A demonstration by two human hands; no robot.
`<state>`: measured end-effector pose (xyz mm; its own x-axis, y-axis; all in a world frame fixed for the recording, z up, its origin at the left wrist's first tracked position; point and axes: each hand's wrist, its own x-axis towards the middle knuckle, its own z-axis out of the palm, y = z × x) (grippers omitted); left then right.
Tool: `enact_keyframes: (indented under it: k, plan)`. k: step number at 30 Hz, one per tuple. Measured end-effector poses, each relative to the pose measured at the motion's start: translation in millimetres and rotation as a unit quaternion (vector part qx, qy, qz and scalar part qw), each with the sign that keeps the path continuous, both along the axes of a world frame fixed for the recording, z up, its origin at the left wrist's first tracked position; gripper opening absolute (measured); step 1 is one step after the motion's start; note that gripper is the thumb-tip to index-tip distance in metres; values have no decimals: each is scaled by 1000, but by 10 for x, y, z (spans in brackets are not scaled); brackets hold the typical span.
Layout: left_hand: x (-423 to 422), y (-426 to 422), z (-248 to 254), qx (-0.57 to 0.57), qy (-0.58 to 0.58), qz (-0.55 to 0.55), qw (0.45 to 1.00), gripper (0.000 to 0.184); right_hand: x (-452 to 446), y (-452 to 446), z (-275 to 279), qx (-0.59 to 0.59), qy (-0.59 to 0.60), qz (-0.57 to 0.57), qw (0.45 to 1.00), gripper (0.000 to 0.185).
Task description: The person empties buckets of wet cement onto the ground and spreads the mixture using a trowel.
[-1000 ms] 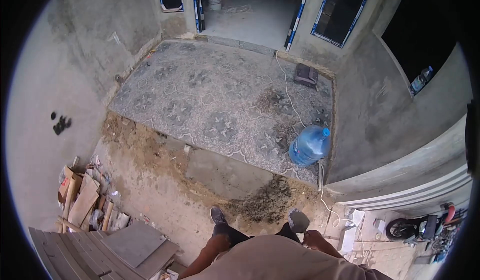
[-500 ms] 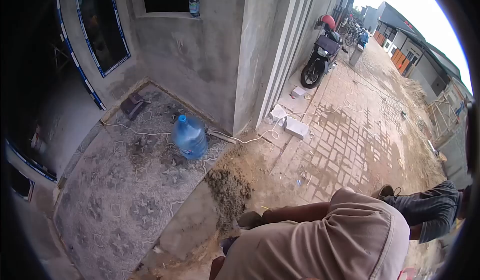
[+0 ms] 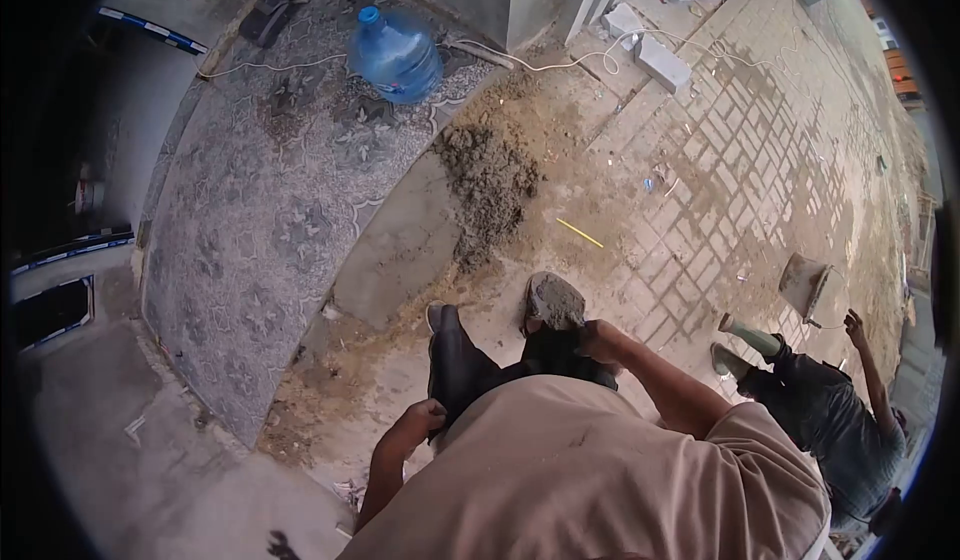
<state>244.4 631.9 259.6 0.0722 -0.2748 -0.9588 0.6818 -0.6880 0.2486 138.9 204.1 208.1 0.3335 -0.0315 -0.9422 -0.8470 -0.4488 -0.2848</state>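
Observation:
My right hand (image 3: 600, 344) is closed around the end of a trowel (image 3: 556, 301), whose rounded blade carries grey mortar. The blade is over the ground in front of my right leg; its handle is hidden in the hand. My left hand (image 3: 412, 428) rests at my left thigh with curled fingers, seemingly pinching the dark trouser leg (image 3: 458, 365). Ahead of my feet lies a heap of grey mortar (image 3: 490, 190), beside a smooth grey strip (image 3: 395, 250) along the patterned tiles.
A blue water jug (image 3: 400, 60) stands on the tiled floor (image 3: 250, 230), near a white cord (image 3: 540, 66). Pale blocks (image 3: 662, 64) lie by the wall. A thin yellow stick (image 3: 580, 232) is on the ground. At right, a co-worker (image 3: 825, 400) bends beside a bucket (image 3: 803, 285).
My view has tilted down and my body is more upright. Both hands and the loaded trowel now show clearly. More of the co-worker, and the bucket, have come into view.

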Motion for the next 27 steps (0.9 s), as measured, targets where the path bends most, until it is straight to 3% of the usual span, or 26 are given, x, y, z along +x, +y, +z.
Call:
enact_keyframes:
  k: [4, 6, 7, 8, 11, 13, 14, 16, 18, 19, 20, 22, 23, 26, 27]
  plan:
    - [287, 244, 38, 4, 64, -63, 996, 31, -430, 100, 317, 163, 146, -211, 953, 51]
    - [365, 444, -46, 4, 182, -86, 979, 32, -737, 405, 421, 227, 188, -329, 897, 60]
    - [315, 671, -171, 6, 226, -116, 967, 32, -893, 663, 422, 251, 189, -376, 872, 55]
    - [368, 774, -196, 10, 236, -116, 965, 32, -1102, 891, 344, 265, 211, -366, 867, 56]
    - [541, 947, -160, 14, 322, -74, 944, 31, -638, 1252, 507, 241, 244, -245, 907, 47]
    - [636, 984, -267, 9, 330, -148, 932, 32, -241, 1279, 429, 169, 71, -120, 976, 32]
    - [649, 1001, -336, 6, 331, -184, 925, 32, -58, 1238, 317, 155, 51, -124, 979, 44]
    - [564, 1264, -757, -19, 358, -168, 919, 34, 344, 1213, -34, 123, 107, -268, 950, 51]
    - [897, 1004, -1033, 91, 390, -172, 900, 35, 621, 999, -638, 40, -56, -168, 983, 49]
    - [1191, 836, -1247, 40, 396, -160, 903, 39, 738, 935, -1050, -57, -68, -120, 989, 45]
    - [1439, 679, -1442, 22, 347, -79, 934, 41, 868, 856, -1517, -155, -81, -72, 982, 42]
    - [1956, 265, -2023, 62, 125, -29, 990, 41, 1187, 581, -2452, -165, -125, -118, 971, 44]
    - [2142, 282, -2560, 60, 4, -6, 998, 40, 1394, 448, -2851, -186, -145, -109, 966, 44]
    - [3086, 47, -4071, 25, -291, -11, 956, 37, 2127, 32, -3900, -249, -239, -78, 935, 46]
    - [3436, 113, -4783, 15, -437, -54, 898, 38, 2427, -109, -4076, -256, -264, -69, 927, 48]
